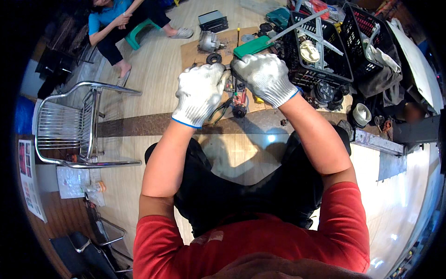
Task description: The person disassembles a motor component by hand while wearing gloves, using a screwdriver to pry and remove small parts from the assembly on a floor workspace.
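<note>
White knit gloves with blue cuffs cover both my hands. My left hand [200, 95] is closed, knuckles up, thumb toward the middle. Close beside it, my right hand [265, 79] is curled round something dark that I cannot make out. What lies inside the left fingers is hidden too. Under and between the hands are a red part [239, 98], a black round part [239, 111] and dark-handled pliers [220, 110]. Just beyond lie a black ring [213, 58], a metal motor-like housing [209, 43] and a green flat paddle [251, 47] on a long grey rod.
Black crates [320, 72] full of parts stand at the right, near a white fan wheel [361, 114]. A metal chair [88, 123] is at the left. Another person [109, 28] sits on a green stool [134, 38] at the far left. A cardboard sheet [188, 52] underlies the parts.
</note>
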Available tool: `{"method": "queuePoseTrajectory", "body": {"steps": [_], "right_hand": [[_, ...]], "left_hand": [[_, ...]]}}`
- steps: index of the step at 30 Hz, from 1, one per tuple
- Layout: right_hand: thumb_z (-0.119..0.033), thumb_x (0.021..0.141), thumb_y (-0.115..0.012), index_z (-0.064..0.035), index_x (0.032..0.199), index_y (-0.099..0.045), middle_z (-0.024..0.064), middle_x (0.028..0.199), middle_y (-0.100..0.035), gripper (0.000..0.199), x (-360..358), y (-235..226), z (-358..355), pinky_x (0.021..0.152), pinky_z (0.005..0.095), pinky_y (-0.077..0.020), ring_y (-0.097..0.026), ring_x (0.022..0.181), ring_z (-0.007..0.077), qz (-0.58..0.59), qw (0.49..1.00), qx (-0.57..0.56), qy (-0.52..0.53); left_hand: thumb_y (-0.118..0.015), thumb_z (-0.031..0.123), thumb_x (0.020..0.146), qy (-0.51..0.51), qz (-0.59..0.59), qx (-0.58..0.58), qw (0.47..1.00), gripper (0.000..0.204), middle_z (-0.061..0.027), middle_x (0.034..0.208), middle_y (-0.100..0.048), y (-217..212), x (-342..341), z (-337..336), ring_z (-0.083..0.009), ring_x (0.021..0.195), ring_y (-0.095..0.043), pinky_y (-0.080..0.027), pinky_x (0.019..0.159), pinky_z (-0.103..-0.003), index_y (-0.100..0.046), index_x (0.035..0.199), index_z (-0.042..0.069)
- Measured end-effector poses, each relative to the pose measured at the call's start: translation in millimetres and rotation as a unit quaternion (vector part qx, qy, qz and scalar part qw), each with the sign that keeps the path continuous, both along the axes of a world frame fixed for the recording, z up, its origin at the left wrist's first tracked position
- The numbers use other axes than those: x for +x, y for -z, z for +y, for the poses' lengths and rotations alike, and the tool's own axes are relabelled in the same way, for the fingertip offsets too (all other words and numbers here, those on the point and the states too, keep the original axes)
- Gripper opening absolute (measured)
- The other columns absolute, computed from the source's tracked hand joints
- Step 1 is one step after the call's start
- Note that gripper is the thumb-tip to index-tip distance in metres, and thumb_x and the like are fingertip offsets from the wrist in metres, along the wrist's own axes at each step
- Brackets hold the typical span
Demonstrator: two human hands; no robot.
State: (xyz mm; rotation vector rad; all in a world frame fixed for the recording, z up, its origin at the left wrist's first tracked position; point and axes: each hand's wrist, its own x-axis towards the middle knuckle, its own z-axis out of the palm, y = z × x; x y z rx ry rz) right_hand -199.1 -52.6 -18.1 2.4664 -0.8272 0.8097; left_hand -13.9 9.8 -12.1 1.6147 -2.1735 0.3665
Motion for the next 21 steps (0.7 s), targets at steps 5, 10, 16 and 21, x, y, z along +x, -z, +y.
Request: {"method": "queuePoseTrajectory", "body": {"steps": [5,10,16,21], "right_hand": [[-0.025,0.091,-0.06,-0.0127,0.101,-0.07,0.0111,0.089,-0.069,0.02,-1,-1,-3,0.068,0.041,-0.0555,-0.069,0.081,0.0308,-0.085,0.988,0.125,0.028],[-0.028,0.093,-0.056,-0.0085,0.096,-0.068,0.0122,0.094,-0.068,0.023,0,-4,13,0.071,0.0405,-0.0546,-0.068,0.085,0.0317,-0.17,0.962,0.207,-0.045],[-0.024,0.095,-0.056,-0.0045,0.104,-0.069,0.0144,0.092,-0.069,0.025,2,-4,21,0.073,0.0404,-0.0537,-0.068,0.083,0.033,-0.217,0.91,0.347,-0.069],[-0.021,0.092,-0.059,-0.0087,0.099,-0.07,0.0136,0.102,-0.068,0.019,2,12,12,0.071,0.0424,-0.054,-0.068,0.087,0.0324,-0.224,0.913,0.323,-0.108]], "left_hand": [[-0.065,0.019,0.09,-0.042,-0.021,-0.123,0.991,0.012,-0.0139,0.072,-0.066,-3,-3,-4,-0.0336,0.068,-0.065,-0.052,0.068,-0.044,-0.069,0.091,0.008],[-0.068,0.017,0.089,-0.04,0.001,-0.178,0.983,0.008,-0.012,0.07,-0.065,1,0,-10,-0.0324,0.066,-0.064,-0.051,0.068,-0.043,-0.069,0.089,0.009],[-0.067,0.012,0.088,-0.031,0.035,-0.169,0.984,0.008,-0.0146,0.076,-0.067,-4,-2,-9,-0.0343,0.07,-0.065,-0.052,0.069,-0.043,-0.07,0.092,0.006],[-0.061,0.016,0.094,-0.028,0.209,-0.13,0.969,0.018,-0.0166,0.082,-0.07,-4,-8,-5,-0.0334,0.075,-0.068,-0.053,0.069,-0.04,-0.071,0.098,0.001]]}}
